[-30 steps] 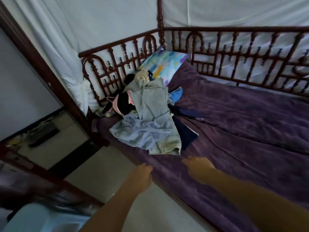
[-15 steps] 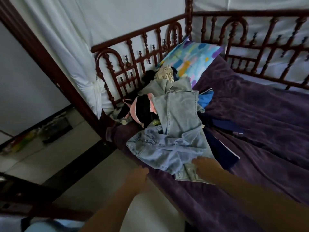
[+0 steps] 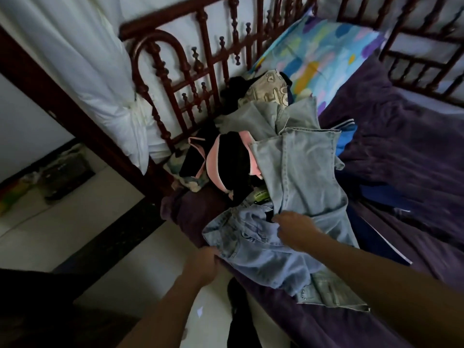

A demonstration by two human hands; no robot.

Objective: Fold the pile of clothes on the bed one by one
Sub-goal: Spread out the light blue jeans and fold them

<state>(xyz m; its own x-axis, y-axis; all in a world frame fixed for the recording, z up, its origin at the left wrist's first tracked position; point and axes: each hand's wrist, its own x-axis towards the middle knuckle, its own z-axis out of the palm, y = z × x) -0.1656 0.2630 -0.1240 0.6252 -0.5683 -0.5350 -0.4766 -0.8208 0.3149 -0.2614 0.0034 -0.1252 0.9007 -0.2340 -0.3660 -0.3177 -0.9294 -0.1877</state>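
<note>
Denim tops the pile of clothes [image 3: 263, 177], heaped at the head of the bed [image 3: 401, 172] against the turned dark-wood rail [image 3: 200, 61]. We see two pale pairs. The greyer jeans [image 3: 301, 172] lie flat and long, their axis running from about 12 o'clock down to 6 o'clock, hem edges raw and frayed at the near end. The bluer jeans [image 3: 258, 252] are crumpled across them at the bed's near edge, waistband and pocket seams bunched toward 9 o'clock. Our left hand [image 3: 203, 264] is closed on that bluer denim at its 8 o'clock corner, pinching the waistband. Our right hand [image 3: 296, 229] rests palm-down on the same fabric, fingers curled loosely; whether it actually grips, we cannot tell. Behind the denim sit a black and pink garment [image 3: 226, 162] and a beige printed piece [image 3: 266, 91]. A glossy patterned pillow [image 3: 321, 51] leans at 1 o'clock. Beneath everything, the purple bedspread [image 3: 414, 151] looks plush and wrinkled.
</note>
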